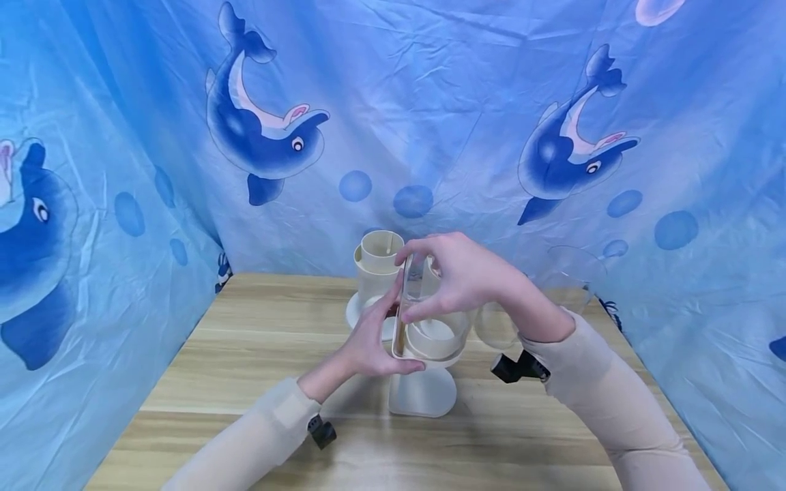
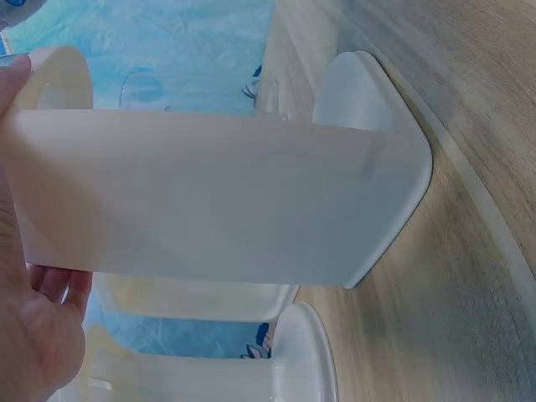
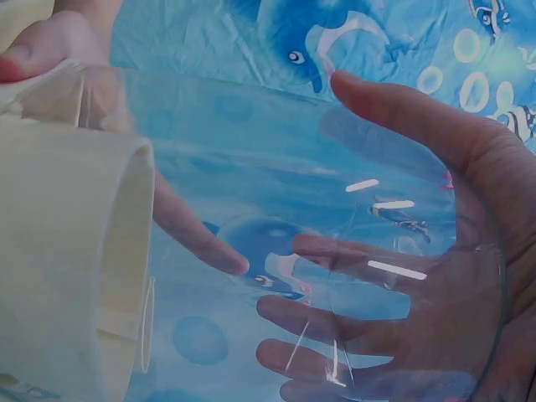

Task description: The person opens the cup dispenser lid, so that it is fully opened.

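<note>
A white stand (image 1: 424,394) with a flat base and an upright back panel (image 2: 193,197) stands on the table, with a cream ring (image 3: 59,260) at its upper end. My left hand (image 1: 374,341) grips the top of the stand, its thumb and fingers on either side. A clear, open-ended plastic cylinder (image 3: 226,134) sits at the cream ring; its edge overlaps the ring, and how deep it goes I cannot tell. My right hand (image 1: 469,273) holds the cylinder by its upper end, thumb on one side and fingers spread round the other.
Behind the left hand stands a second cream and white dispenser-like piece (image 1: 379,273) on a round white base (image 1: 353,310). Clear rounded containers (image 1: 494,326) lie at the right, partly behind the right forearm. A blue dolphin-print cloth (image 1: 430,102) hangs round the wooden table (image 1: 245,354).
</note>
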Demonstrator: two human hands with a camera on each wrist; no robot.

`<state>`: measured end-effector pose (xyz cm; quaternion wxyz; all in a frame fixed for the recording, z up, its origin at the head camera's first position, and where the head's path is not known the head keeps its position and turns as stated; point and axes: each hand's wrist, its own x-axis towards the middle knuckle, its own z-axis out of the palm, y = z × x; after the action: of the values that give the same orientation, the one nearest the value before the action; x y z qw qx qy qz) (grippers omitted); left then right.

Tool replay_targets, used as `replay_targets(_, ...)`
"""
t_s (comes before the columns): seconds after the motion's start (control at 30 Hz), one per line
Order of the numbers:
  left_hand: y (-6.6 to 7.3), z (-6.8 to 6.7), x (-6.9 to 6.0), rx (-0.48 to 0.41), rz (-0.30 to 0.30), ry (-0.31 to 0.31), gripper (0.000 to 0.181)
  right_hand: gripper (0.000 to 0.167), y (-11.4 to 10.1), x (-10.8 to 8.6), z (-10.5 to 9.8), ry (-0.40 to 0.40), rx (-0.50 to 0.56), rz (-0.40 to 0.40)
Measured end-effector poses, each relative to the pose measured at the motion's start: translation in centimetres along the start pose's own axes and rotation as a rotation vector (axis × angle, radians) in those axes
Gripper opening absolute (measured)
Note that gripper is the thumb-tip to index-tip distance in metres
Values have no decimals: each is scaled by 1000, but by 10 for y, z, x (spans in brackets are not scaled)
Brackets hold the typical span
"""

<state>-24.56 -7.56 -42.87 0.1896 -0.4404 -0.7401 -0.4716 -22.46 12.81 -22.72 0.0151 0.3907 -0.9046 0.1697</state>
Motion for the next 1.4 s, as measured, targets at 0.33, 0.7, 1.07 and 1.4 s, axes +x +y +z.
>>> replay_targets(0.33, 2, 2, -2, 1, -3, 8, 148, 68, 4, 4, -4, -46, -12, -44)
replay_targets(0.7, 2, 4, 2, 22, -19, -4, 151, 68, 8, 5, -11, -84, -11, -4)
replay_targets(1.07, 0, 5, 1, 24, -8, -11, 149, 66, 2, 1, -13, -96, -28, -24)
replay_targets(1.4, 1, 2, 1, 27, -10, -8, 148, 69, -1, 3, -16, -106, -30, -24)
